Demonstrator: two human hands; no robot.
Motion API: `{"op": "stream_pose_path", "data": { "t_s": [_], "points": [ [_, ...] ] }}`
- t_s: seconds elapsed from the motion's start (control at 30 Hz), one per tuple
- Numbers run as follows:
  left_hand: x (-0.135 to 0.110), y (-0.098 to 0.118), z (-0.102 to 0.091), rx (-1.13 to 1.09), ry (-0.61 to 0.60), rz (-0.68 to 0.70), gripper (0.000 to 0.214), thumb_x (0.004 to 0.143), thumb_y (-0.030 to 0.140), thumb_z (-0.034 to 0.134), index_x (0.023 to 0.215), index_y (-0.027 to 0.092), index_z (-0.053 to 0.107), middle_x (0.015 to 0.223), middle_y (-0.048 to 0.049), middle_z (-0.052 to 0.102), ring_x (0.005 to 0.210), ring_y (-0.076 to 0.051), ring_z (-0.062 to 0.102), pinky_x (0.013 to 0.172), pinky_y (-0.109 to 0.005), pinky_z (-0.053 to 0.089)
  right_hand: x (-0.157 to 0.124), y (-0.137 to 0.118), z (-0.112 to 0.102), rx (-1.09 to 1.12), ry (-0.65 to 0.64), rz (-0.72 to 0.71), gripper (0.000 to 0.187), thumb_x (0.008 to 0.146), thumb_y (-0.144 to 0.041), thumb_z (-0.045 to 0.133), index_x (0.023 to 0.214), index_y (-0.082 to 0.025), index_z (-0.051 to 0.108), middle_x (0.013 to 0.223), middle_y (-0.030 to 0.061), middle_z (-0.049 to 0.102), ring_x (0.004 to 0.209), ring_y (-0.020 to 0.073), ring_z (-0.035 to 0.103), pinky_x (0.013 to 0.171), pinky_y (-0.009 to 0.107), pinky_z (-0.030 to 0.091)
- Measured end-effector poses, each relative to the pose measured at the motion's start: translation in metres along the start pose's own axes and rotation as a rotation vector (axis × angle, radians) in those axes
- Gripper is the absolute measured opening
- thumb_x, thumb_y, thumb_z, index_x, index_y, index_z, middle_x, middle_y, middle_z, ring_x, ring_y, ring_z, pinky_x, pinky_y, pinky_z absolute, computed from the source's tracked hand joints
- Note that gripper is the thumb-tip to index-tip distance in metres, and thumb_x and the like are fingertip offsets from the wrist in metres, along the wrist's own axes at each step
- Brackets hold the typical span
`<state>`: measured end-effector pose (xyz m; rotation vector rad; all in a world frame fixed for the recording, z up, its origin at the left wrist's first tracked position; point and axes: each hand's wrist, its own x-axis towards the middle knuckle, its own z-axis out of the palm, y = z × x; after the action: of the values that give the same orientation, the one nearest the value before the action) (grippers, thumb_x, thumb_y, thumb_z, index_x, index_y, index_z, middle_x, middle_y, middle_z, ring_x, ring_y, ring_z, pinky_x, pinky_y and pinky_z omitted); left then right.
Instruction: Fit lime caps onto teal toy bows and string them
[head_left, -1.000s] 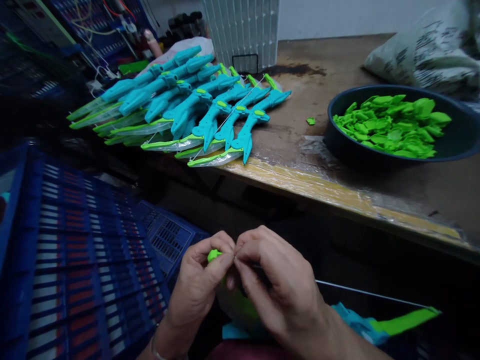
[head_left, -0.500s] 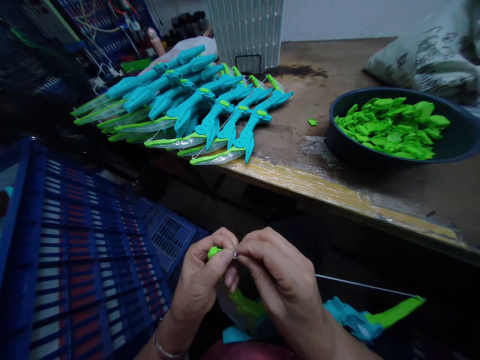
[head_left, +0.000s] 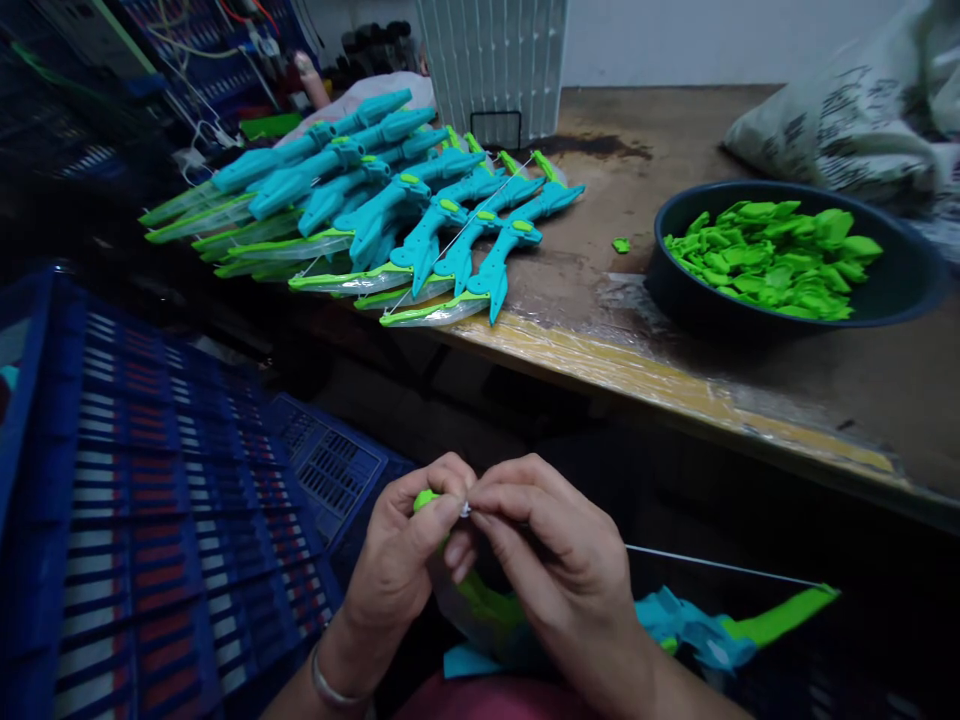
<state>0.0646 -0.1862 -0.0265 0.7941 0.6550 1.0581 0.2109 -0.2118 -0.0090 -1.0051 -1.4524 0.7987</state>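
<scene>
Fingers (head_left: 442, 515) pinched around bow's green tip (head_left: 425, 498)

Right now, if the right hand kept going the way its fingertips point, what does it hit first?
The right hand points left, and its fingertips already meet the left hand at the green tip of the toy bow. That tip and the left hand's fingers come first; the blue crate lies beyond, though depth is unclear.

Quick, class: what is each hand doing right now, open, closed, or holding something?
Left hand: closed, pinching the green tip of the toy bow.
Right hand: closed, fingertips pinching the bowstring end at that tip.
</scene>
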Motion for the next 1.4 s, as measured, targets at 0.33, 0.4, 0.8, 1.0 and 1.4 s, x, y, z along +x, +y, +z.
{"op": "stream_pose_path", "data": {
  "t_s": [0.33,0.4,0.8,1.0,1.4],
  "points": [
    [-0.002,0.000,0.004,0.064,0.060,0.038,0.024,0.092,0.029,0.070,0.074,0.014,0.066,0.076,0.0026,0.050,0.047,-0.002,0.046,0.042,-0.013,0.043,-0.002,0.006,0.002,-0.221,0.012,-0.162,0.016,0.094,-0.004,0.057,0.101,-0.014,0.068,0.087,0.0047,0.067,0.080,0.0136,0.062,0.070,0.026,0.052],
    [-0.003,-0.001,0.003,0.062,0.072,0.039,0.025,0.093,0.030,0.070,0.074,0.014,0.065,0.076,0.0023,0.049,0.048,-0.003,0.046,0.042,-0.014,0.043,-0.002,0.005,0.002,-0.185,0.011,-0.118,0.016,0.095,-0.005,0.056,0.100,-0.015,0.067,0.088,0.0037,0.067,0.080,0.0128,0.063,0.071,0.026,0.052],
    [0.000,-0.003,-0.003,0.130,0.112,0.033,0.027,0.091,0.031,0.073,0.073,0.014,0.063,0.077,0.0004,0.053,0.065,-0.006,0.052,0.059,-0.013,0.048,-0.002,0.007,0.003,-0.128,-0.042,-0.043,0.026,0.093,-0.013,0.066,0.119,-0.018,0.061,0.099,0.0035,0.065,0.089,0.0134,0.063,0.077,0.025,0.054],
    [0.003,-0.004,0.001,0.038,-0.003,0.021,0.024,0.095,0.028,0.066,0.076,0.014,0.063,0.079,0.0018,0.050,0.046,-0.001,0.040,0.041,-0.013,0.036,0.001,0.004,-0.006,-0.220,-0.067,-0.099,0.013,0.098,-0.008,0.057,0.103,-0.016,0.066,0.085,0.0030,0.062,0.077,0.0127,0.060,0.068,0.025,0.051],
    [0.030,0.004,0.007,-0.145,-0.260,0.038,0.029,0.088,0.033,0.073,0.071,0.014,0.059,0.074,0.0011,0.048,0.043,-0.001,0.033,0.036,-0.014,0.030,-0.014,-0.021,-0.024,-0.800,-0.073,-0.401,0.013,0.095,-0.013,0.061,0.103,-0.016,0.070,0.079,0.0088,0.067,0.069,0.0197,0.066,0.057,0.030,0.054]
  ]
}}
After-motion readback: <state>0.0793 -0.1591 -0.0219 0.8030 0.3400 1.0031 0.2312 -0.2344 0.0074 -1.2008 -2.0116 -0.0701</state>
